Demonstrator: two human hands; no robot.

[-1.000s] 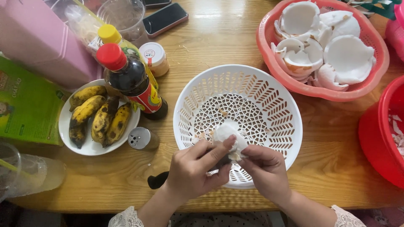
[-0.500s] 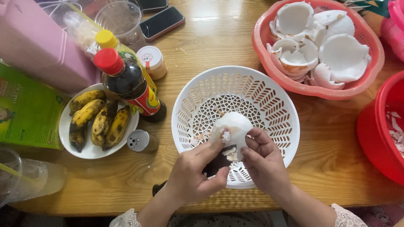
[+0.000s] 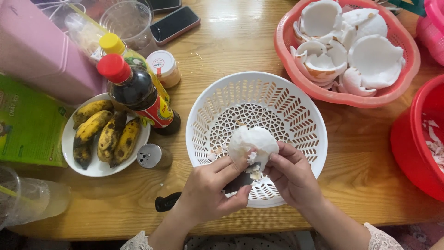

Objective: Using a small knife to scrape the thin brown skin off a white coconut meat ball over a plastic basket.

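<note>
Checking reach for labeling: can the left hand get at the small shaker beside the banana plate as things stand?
Probably yes. The shaker lies on bare table just beside the left hand, nothing between them. But that hand is busy: it grips a black-handled knife and steadies the white coconut piece with the right hand.

- I see a green carton (image 3: pixel 25 121) lying flat at the left edge of the surface.
- Red-and-yellow label (image 3: pixel 159 112) wraps the dark sauce bottle (image 3: pixel 136 92) beside the bananas.
- Two dark phone screens (image 3: pixel 175 24) lie at the top.
</note>
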